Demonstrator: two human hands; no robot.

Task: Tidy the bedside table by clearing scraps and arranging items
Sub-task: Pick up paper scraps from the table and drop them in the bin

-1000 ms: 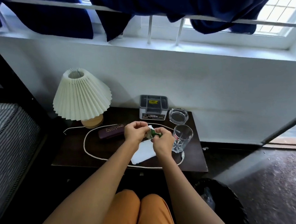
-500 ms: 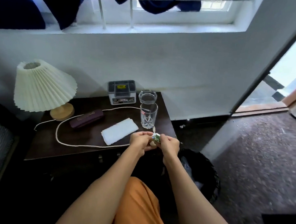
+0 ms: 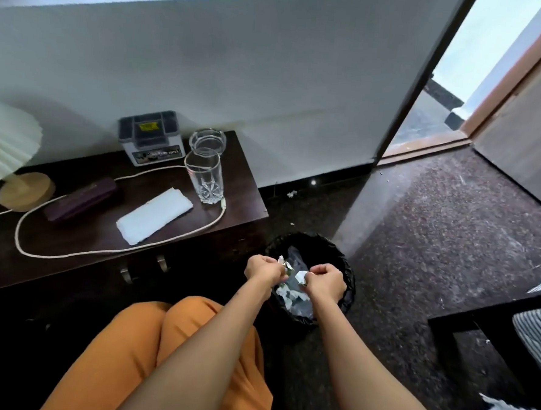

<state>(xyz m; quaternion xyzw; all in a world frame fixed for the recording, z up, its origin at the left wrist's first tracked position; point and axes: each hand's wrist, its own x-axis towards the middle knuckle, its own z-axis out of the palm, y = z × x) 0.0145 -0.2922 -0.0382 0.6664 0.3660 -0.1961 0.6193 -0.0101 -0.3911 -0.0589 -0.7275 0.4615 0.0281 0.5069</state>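
Both my hands hover over the black waste bin on the floor, right of the dark bedside table. My left hand pinches a white and green paper scrap. My right hand pinches a second scrap. The two pieces are apart. More white scraps lie inside the bin. On the table sit a folded white cloth, a tall glass, a glass ashtray, a grey organiser box, a dark purple case, a cream cord and a lamp.
My orange-clad knees are in front of the table's drawer handles. A dark furniture frame with striped fabric stands at the right. A doorway opens at the back right. Small bits of litter lie on the speckled floor.
My view and both hands have swung right from the table top to above the bin. The scrap held together earlier is now in two pieces, one in each hand.
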